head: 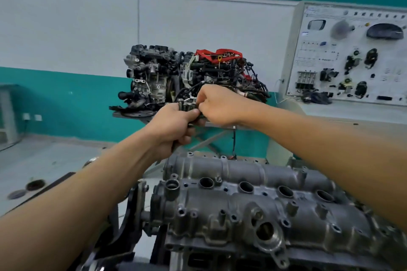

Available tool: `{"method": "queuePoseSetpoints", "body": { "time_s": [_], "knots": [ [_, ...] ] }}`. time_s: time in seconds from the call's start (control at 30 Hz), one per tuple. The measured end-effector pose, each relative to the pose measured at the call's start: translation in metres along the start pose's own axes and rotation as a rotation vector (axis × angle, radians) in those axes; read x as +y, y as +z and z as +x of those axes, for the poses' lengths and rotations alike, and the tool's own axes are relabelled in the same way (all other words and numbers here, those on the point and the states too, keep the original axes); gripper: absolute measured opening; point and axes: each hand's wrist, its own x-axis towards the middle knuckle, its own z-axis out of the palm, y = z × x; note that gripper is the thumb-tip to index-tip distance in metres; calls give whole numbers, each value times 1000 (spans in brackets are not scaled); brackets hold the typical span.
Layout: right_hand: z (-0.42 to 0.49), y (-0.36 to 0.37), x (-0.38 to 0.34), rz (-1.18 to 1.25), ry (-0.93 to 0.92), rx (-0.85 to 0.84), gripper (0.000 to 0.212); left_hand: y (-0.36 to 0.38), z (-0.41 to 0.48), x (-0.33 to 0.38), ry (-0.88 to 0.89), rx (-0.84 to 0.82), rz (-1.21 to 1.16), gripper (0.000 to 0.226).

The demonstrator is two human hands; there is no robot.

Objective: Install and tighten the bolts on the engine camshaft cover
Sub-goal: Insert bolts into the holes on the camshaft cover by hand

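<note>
White-and-teal workshop walls back a spare engine on a stand. Nearer, low in view, the camshaft cover sits on its engine. Most of its visible bolt holes look empty, so installing seems barely begun and tightening lies ahead. Above it the left hand grips a cluster of bolts; the right hand pinches at one.

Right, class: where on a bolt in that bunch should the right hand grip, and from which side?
Probably the head end, coming from the right. The bolts stand up out of the left hand, which wraps their shanks, so only the tops are free. The right hand pinches there.
</note>
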Motion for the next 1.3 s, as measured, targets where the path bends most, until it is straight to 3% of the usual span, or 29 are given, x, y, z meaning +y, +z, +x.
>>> {"method": "queuePoseSetpoints", "body": {
  "time_s": [0.17,0.3,0.37,0.6,1.03,1.17,1.3],
  "knots": [
    [13,-11,20,187,121,30,25,-15,10,-21,-54,93,-90,10],
    [8,-5,21,-150,-16,-313,17,-31,14,-39,-98,223,-117,12],
    [7,11,15,-212,-89,-389,20,-33,15,-46,-109,262,-164,10],
    [20,44,11,-291,-181,-378,22,-17,24,-58,-103,366,-384,7],
    [33,61,13,-376,-143,-429,29,-17,23,-72,157,501,-281,11],
    [34,85,18,-439,-140,-511,26,-17,31,-77,146,553,-319,19],
    [29,97,21,-410,-156,-445,27,-17,38,-78,155,576,-255,19]
  ]
}}
